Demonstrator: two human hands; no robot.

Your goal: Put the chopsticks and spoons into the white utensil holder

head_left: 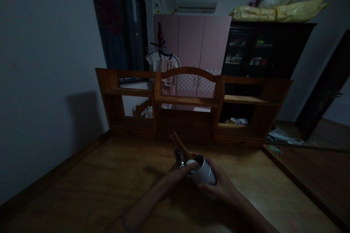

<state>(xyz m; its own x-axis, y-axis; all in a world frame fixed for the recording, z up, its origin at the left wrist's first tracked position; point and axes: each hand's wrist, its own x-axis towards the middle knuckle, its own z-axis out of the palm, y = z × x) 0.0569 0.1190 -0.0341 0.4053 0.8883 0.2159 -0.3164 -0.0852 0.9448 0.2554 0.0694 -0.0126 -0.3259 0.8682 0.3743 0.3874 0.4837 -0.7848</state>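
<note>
My right hand [222, 185] is wrapped round a grey cylindrical utensil holder [206, 175], which tilts up and to the left above the wooden tabletop. At its mouth, my left hand [183, 173] is closed round a bundle of utensils. A few brown chopsticks [181, 145] stick out of that bundle, up and to the left. Beside them shows a shiny metal spoon [179, 156]. Under my left thumb is a white rounded piece [192, 164], whose kind I cannot make out. Whether the lower ends of the utensils are inside the holder is hidden.
A wooden shelf unit [187, 101] stands along the table's [109, 174] far edge. The left side meets a white wall [49, 80]; a raised wooden rim [298, 182] runs along the right. Beyond are a pink wardrobe [190, 43] and a dark cabinet [246, 51].
</note>
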